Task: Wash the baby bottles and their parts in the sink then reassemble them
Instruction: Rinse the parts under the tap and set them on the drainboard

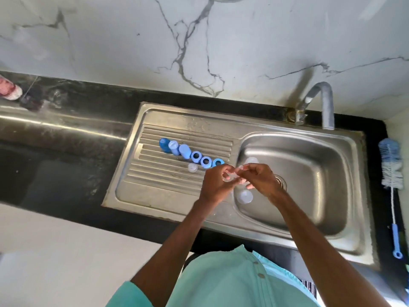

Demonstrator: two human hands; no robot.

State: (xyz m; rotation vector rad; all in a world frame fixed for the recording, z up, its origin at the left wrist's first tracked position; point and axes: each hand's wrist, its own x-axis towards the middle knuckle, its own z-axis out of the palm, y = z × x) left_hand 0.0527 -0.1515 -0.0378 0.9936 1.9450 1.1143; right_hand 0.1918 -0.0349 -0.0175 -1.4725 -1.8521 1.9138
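Main risk from here: the small clear soft part [232, 176], prob. a silicone teat (it is blurred and half hidden by fingers, so I am not sure), slips from wet fingers and drops into the stainless steel sink basin [314, 165], where the round drain opening [281, 182] lies just beside the right hand [261, 180]. Pulling it too hard from both sides could also tear or deform it. A wrist swinging left could knock over the row of blue plastic caps and rings [195, 156] on the ribbed steel drainboard [155, 176], as the nearest ring stands just behind the left hand [215, 187]. Left hand: fingers curled, thumb & forefinger pinch one side of the clear part. Right hand: pinches the other side, other fingers loosely curled. The part is held in the air betw. both hands, above the line where drainboard meets basin. Two clear plastic bottles [244, 196] lie in the basin, one beyond the hands, one nearer. The blue-and-white bottle brush [390, 165] lies on the counter right of the sink, not touched.
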